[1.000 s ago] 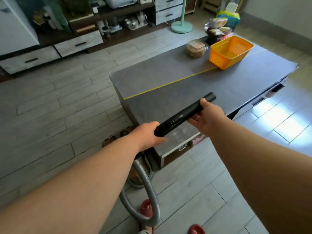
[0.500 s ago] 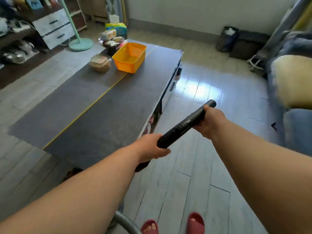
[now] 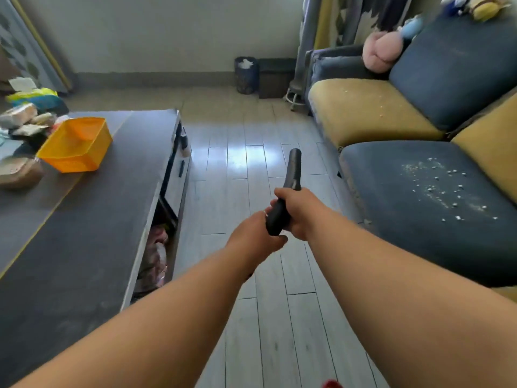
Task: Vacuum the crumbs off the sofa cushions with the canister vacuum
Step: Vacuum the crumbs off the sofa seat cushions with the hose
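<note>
Sofa (image 3: pixel 419 113) right, table (image 3: pixel 84 219) left — person between them with the vacuum wand (image 3: pixel 293 169).
Wand is over the floor, apart from the blue seat cushion (image 3: pixel 391 233) — right hand (image 3: pixel 299 211) curled round its middle, left hand (image 3: pixel 251 236) gripping just behind; white crumbs (image 3: pixel 436 186) scattered on that cushion.

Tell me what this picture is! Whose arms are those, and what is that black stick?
The camera sits on a person's head, looking forward and down, so you see that person's own arms. The left hand and the right hand both grip the black plastic vacuum wand, which points out over the pale floor. On the right is a sofa. Its dark blue seat cushion has small white crumbs scattered on it, not yet vacuumed up. On the left, a dark low table holds an orange plastic basket.
</note>
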### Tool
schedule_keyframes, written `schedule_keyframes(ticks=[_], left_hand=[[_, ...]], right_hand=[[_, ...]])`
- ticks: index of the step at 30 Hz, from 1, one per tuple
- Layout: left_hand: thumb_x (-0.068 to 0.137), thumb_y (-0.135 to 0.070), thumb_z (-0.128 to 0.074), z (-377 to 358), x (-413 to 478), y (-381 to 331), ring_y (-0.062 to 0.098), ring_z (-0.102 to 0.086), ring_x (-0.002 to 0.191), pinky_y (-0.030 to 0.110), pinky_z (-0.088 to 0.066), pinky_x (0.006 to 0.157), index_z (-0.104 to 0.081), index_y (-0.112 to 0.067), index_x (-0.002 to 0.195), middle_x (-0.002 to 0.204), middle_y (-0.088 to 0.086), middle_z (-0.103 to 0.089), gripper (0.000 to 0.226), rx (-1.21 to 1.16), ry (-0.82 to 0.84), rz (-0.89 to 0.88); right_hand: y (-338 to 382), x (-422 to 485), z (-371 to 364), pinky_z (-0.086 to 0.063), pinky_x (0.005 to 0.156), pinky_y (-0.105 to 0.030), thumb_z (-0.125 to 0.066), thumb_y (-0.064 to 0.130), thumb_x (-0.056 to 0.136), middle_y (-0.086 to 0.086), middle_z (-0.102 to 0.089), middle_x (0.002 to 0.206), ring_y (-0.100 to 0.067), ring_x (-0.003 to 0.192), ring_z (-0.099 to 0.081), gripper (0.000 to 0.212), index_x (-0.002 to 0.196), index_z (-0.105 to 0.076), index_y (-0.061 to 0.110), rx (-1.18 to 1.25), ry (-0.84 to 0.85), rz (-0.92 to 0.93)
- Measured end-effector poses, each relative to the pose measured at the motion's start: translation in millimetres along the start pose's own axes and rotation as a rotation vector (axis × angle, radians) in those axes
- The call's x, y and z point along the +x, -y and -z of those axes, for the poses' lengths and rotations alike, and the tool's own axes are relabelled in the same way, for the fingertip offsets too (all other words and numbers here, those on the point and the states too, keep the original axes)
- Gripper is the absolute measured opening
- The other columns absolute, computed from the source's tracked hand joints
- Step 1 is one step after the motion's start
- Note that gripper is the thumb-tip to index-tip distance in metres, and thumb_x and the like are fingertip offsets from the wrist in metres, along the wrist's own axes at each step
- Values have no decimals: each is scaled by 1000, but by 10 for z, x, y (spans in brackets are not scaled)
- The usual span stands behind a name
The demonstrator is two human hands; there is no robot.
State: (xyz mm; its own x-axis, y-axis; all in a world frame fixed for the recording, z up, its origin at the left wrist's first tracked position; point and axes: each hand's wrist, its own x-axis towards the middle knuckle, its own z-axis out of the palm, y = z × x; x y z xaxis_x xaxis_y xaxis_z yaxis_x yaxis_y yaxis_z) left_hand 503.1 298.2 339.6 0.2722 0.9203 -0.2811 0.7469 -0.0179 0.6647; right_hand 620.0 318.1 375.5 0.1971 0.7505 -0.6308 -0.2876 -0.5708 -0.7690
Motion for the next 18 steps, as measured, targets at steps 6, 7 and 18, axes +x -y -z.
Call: schedule_keyframes(ticks=[6,7,18], left_hand=[[70,-54,-73,-516,245,-901,7,-60,68,21,-41,52,-46,-39,84,79,-8,-61,34,63,243,-115],[66,-57,-73,-628,267,-1026,7,-62,69,20,-42,52,-46,-41,83,81,-8,-62,36,56,288,-120],[64,-43,-81,-1569,-42,-860,3,-68,66,21,-54,71,-59,-35,96,64,-14,-68,39,-26,830,149]], right_hand=[[545,231,1338,-57,61,-35,-59,21,93,-10,-63,86,-20,62,-68,38,126,-39,23,137,-175,96],[615,252,1580,-56,60,-35,-58,21,93,-10,-62,83,-19,57,-66,37,125,-40,22,151,-197,109],[109,507,2767,-51,50,-34,-60,23,92,-6,-55,66,-19,46,-56,11,99,-52,20,169,-149,25]])
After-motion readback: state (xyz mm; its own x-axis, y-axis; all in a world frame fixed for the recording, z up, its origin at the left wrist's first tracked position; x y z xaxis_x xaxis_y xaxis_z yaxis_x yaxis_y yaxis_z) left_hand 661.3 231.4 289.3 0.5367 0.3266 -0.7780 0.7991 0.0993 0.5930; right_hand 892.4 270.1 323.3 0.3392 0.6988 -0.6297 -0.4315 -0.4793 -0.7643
